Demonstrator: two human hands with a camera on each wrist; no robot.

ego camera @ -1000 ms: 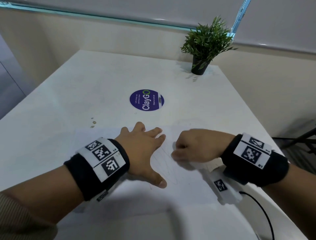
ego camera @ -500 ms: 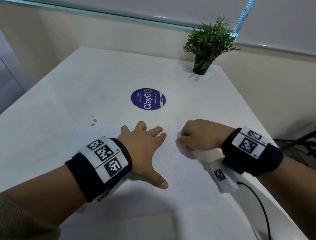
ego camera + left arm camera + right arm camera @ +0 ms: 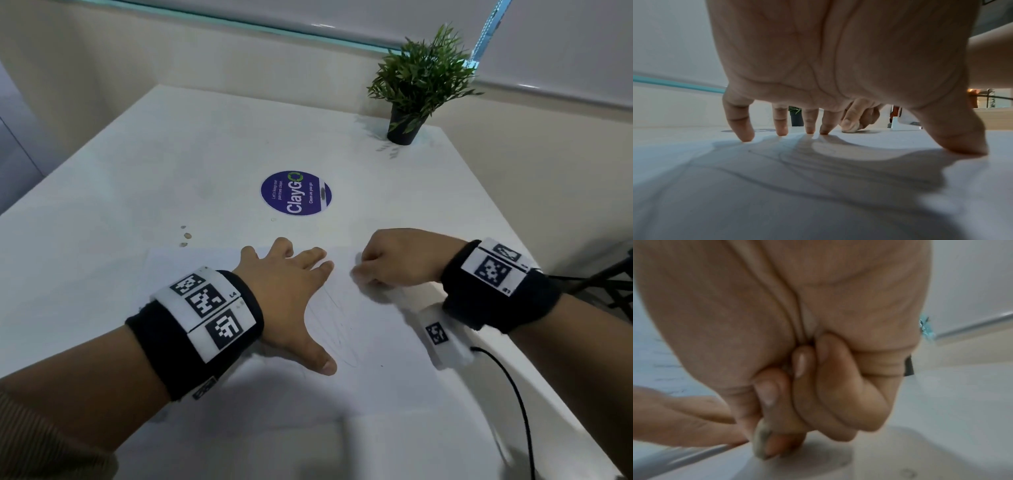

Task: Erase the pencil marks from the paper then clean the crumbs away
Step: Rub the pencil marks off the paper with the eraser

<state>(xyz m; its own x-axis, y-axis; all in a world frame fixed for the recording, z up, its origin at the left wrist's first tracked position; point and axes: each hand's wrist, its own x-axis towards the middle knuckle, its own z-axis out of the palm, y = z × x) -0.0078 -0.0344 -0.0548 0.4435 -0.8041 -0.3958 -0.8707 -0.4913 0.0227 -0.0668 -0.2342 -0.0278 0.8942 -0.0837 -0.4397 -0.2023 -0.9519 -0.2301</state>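
Observation:
A white sheet of paper (image 3: 376, 342) lies on the white table, with faint pencil scribbles (image 3: 337, 318) near its middle. My left hand (image 3: 291, 291) lies spread on the sheet, fingertips (image 3: 747, 138) and thumb pressing it down. My right hand (image 3: 394, 260) is curled to the right of it, near the sheet's far edge. It pinches a small off-white eraser (image 3: 851, 129) whose tip touches the paper. In the right wrist view the grey-smudged eraser (image 3: 761, 441) shows between thumb and fingers.
A round purple ClayGo sticker (image 3: 296, 193) is on the table beyond the hands. A small potted plant (image 3: 411, 102) stands at the far right corner. A few small crumbs (image 3: 185, 236) lie left of the sheet. A black cable (image 3: 513, 394) runs along the right edge.
My right hand has slid away from me along the sheet with the eraser, from beside the scribbles toward the far edge. The left hand has stayed pressed in place.

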